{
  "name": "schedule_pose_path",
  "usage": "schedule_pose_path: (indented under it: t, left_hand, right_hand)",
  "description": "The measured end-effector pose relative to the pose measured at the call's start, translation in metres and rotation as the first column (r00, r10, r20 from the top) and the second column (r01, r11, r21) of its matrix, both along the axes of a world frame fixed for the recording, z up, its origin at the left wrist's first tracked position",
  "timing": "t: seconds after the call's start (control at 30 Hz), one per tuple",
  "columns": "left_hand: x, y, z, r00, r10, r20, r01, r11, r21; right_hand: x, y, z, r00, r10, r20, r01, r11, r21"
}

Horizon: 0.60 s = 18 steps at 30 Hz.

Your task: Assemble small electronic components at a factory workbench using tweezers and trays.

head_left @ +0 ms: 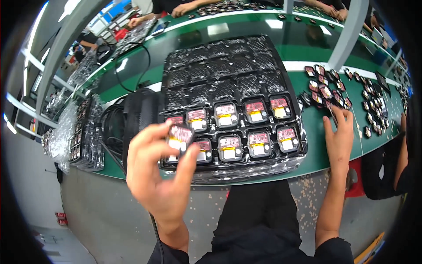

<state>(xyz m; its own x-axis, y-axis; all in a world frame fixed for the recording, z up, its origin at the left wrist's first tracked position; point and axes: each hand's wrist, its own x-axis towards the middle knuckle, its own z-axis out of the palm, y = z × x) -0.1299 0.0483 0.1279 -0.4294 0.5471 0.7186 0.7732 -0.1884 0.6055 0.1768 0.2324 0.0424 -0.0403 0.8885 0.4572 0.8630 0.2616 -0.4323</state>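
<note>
My left hand (160, 169) pinches a small square electronic module (180, 137) between thumb and fingers. The module has a black rim, a reddish circuit board and a white label, and it is over the near left corner of a black plastic tray (304, 143). Two near rows of the tray hold similar modules (226, 114), one per pocket; the left hand partly hides the leftmost pockets. At the right, my right hand (339, 132) reaches to the near edge of a pile of modules (324, 91), its fingers closed on one there.
Tray pockets farther back show black, shiny film. A dark box-like object (143, 110) with cables stands left of the tray, beside wrapped tray stacks (88, 136). More modules (374, 105) lie at the right. Grey posts (349, 35) rise behind the green table (314, 154); other people work around it.
</note>
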Motion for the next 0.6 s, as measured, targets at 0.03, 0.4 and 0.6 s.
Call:
schedule_pose_path:
  t: [0.03,0.4,0.6]
  left_hand:
    - [-0.005,0.008,0.010,0.996,0.089,-0.031,-0.090,0.995,-0.052]
    - [-0.062,0.050,0.011,0.992,0.030,-0.121,-0.085,0.874,-0.479]
    - [-0.070,0.043,0.007,0.957,-0.064,-0.283,-0.079,0.881,-0.466]
  right_hand:
    - [0.002,0.003,-0.006,0.999,0.019,-0.027,-0.019,1.000,0.002]
    - [-0.006,-0.026,-0.006,0.999,0.039,-0.037,-0.040,0.998,-0.045]
    - [0.002,-0.035,-0.008,0.998,0.055,-0.032,-0.058,0.995,-0.078]
